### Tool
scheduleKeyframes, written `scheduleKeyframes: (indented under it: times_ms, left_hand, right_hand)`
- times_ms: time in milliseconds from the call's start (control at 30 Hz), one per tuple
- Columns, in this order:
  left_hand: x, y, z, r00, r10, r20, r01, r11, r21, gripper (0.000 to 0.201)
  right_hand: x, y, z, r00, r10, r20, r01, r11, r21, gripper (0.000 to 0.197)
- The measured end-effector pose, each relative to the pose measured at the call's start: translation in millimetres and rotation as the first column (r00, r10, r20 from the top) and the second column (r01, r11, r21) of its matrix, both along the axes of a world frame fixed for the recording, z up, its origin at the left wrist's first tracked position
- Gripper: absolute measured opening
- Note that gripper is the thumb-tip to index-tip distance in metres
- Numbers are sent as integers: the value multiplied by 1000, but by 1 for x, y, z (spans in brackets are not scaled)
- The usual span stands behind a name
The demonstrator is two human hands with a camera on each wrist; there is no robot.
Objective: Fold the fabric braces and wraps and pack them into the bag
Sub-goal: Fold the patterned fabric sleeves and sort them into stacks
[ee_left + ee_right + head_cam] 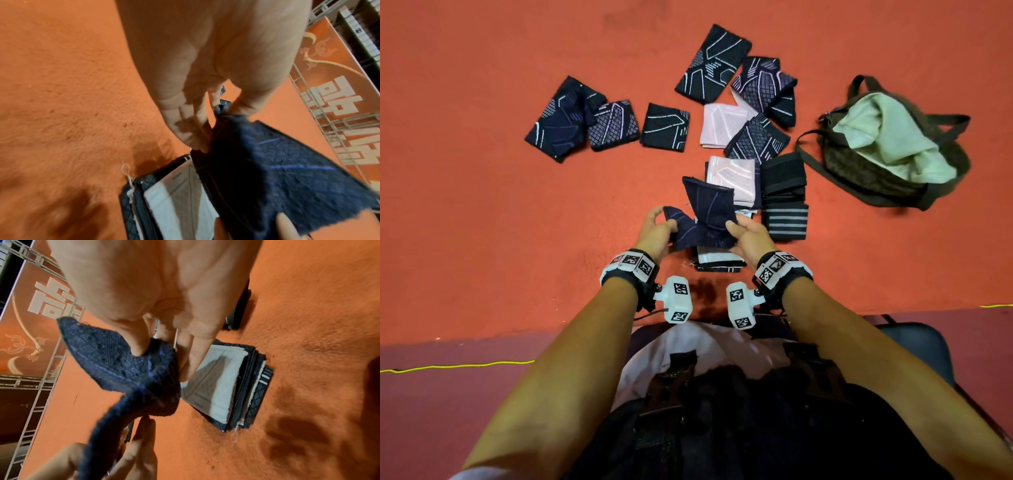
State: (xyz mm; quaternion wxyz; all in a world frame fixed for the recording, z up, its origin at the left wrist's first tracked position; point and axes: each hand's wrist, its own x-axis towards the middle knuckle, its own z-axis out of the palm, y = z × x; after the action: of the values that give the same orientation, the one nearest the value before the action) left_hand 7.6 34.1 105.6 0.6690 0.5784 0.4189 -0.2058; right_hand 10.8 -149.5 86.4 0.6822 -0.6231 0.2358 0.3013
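The navy brace (702,219) spans crosswise between the left hand (655,233) and right hand (748,236), each pinching one end, directly above the stack (717,262).

Both bare forearms extended forward, marker-tagged bands on wrists. Left hand (655,233) and right hand (748,236) raised side by side, palms facing inward, each pinching opposite end of dark navy knitted fabric brace (705,219).

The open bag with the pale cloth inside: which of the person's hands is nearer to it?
Right. The right hand is on the bag's side; the left hand is farther off. Both grip the navy brace.
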Motion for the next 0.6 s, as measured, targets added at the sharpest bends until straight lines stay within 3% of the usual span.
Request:
scheduleKeyframes:
  times_ms: [267,333,467,567,600]
  left_hand:
    - [3,5,-20,952,-303,-42,306,942,137,47]
    - [2,1,-25,938,-343,-50,346,925,158,42]
    - [5,-7,-29,944,-323,-66,330,927,177,14]
    - [9,-2,-57,910,-391,-136,414,867,277,11]
    - [11,2,-71,888,-427,-169,459,833,310,19]
  right_hand:
    - [-4,-2,-10,997,50,53,-45,994,-98,23]
    - [-4,-3,-11,995,77,58,-69,989,-132,24]
    - [-1,-4,-13,1000,27,16,-25,993,-119,24]
    - [2,-5,-10,1000,-11,11,12,995,-95,17]
    - [3,-5,-9,1000,-26,7,26,996,-88,17]
